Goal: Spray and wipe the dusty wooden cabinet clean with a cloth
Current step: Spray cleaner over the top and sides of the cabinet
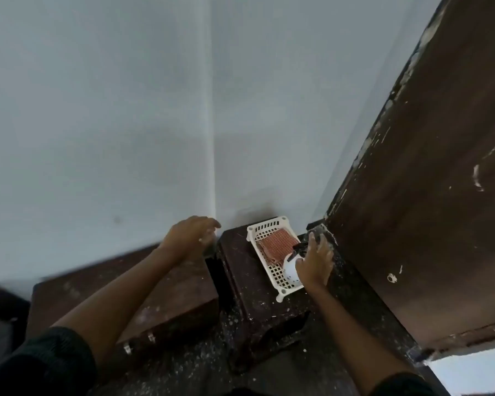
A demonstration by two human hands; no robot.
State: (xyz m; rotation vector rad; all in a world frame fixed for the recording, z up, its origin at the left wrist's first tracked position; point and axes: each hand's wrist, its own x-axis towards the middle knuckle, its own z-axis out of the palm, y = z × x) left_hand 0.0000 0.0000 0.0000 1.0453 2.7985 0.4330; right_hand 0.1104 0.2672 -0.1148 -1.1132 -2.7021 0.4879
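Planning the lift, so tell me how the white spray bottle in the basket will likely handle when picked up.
The spray bottle looks like smooth rounded plastic, so probably rigid and fairly light. It lies tilted in the white basket, so it may roll if nudged. The right hand is dusty, so grip could slip.

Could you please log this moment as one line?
right hand on spray bottle in basket | cloth in basket | left hand empty
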